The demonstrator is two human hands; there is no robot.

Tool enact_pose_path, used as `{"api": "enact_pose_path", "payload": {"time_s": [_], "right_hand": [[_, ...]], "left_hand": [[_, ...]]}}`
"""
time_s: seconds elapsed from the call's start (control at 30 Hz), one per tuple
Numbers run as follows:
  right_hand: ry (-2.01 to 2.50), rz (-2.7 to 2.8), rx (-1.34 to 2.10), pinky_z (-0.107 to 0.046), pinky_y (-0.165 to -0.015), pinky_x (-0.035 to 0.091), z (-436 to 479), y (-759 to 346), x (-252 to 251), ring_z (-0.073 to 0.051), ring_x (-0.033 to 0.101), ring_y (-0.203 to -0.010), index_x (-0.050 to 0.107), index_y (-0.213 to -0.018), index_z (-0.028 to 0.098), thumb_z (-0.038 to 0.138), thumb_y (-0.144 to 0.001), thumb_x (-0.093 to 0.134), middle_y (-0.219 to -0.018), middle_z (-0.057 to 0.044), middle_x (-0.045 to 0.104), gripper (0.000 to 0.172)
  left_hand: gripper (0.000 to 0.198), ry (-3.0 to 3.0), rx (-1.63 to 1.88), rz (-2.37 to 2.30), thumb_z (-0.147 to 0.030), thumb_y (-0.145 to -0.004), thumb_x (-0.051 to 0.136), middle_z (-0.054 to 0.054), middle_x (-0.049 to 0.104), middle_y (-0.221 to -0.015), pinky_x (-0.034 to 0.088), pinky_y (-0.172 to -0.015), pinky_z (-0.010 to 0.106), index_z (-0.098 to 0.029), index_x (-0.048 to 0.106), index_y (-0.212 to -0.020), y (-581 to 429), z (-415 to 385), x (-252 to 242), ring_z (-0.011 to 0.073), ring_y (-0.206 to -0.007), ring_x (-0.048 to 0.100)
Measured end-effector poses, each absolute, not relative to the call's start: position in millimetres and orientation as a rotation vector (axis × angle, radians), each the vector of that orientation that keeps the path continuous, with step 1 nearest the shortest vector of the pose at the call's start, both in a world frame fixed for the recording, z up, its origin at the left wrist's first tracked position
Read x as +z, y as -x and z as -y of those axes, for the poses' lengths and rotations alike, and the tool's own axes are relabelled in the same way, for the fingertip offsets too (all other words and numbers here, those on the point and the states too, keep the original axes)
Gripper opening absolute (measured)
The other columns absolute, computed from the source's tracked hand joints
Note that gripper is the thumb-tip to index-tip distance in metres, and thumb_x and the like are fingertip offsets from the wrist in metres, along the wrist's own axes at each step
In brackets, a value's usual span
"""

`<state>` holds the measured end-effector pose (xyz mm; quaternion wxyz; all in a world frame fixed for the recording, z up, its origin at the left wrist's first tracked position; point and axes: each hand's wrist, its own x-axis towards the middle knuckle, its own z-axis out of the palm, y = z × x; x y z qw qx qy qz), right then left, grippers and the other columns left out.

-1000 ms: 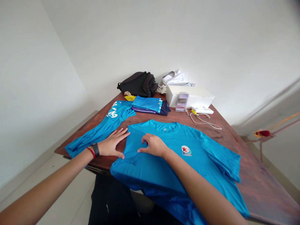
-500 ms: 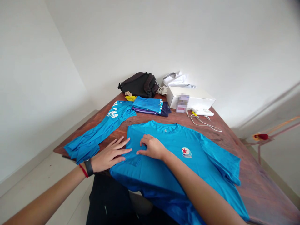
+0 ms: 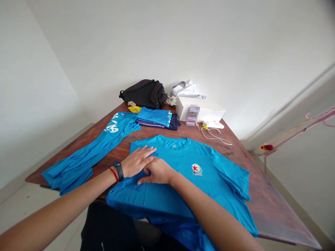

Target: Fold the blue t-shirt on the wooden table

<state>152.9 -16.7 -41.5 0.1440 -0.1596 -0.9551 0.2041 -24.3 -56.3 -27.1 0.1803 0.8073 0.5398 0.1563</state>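
Note:
A blue T-shirt [image 3: 180, 188] lies front up across the table, its collar away from me and its lower part hanging over the near edge. One sleeve spreads to the right; on the left, the sleeve side is turned in over the body. My left hand [image 3: 137, 162] rests flat there with its fingers stretched out. My right hand [image 3: 157, 171] is on the shirt just beside it, thumb apart and fingers bent, with the left fingertips touching or overlapping it. Nothing shows in either hand.
A crumpled blue garment [image 3: 86, 158] lies along the table's [image 3: 277, 212] left side. Behind are folded clothes [image 3: 153, 116], a yellow item [image 3: 134, 109], a black backpack [image 3: 142, 94], a white box [image 3: 206, 109], a white cable [image 3: 216, 138] and a white bag [image 3: 185, 89].
My left hand has moved right, from the shirt's left edge onto the shirt and against my right hand. The view has shifted, so the table things appear further left.

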Motion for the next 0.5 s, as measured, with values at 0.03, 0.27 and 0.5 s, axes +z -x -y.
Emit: {"api": "enact_pose_path", "payload": {"time_s": [0.03, 0.27, 0.5], "right_hand": [[0.455, 2.753, 0.59, -0.027, -0.072, 0.039, 16.8, -152.5, -41.2, -0.02, 0.059, -0.089, 0.058, -0.065, 0.018, 0.058, -0.074, 0.081, -0.079, -0.003, 0.066, 0.046], [0.476, 2.772, 0.488, -0.027, -0.072, 0.038, 21.1, -151.5, -38.3, -0.017, 0.055, -0.078, 0.058, -0.069, 0.019, 0.072, -0.071, 0.074, -0.076, -0.001, 0.062, 0.055], [0.461, 2.783, 0.415, -0.028, -0.072, 0.04, 25.2, -151.4, -38.1, -0.019, 0.056, -0.083, 0.058, -0.069, 0.019, 0.076, -0.069, 0.072, -0.078, -0.002, 0.06, 0.059]], "left_hand": [[0.061, -2.285, 0.419, -1.543, -0.054, -0.106, 0.018, 0.005, 0.033, -0.161, 0.018, -0.124, 0.052, -0.024, 0.034, -0.156, 24.6, 53.1, -32.7, 0.0264, -0.152, 0.022], [0.054, -2.407, 0.283, -1.675, -0.048, -0.107, 0.016, 0.004, 0.022, -0.165, 0.015, -0.12, 0.059, -0.031, 0.037, -0.154, 42.5, 34.5, -45.6, 0.0295, -0.153, 0.018], [0.059, -2.554, 0.251, -1.65, -0.06, -0.103, 0.027, 0.005, 0.021, -0.166, 0.017, -0.118, 0.06, -0.034, 0.034, -0.155, 53.5, 23.1, -50.3, 0.0341, -0.152, 0.017]]}}
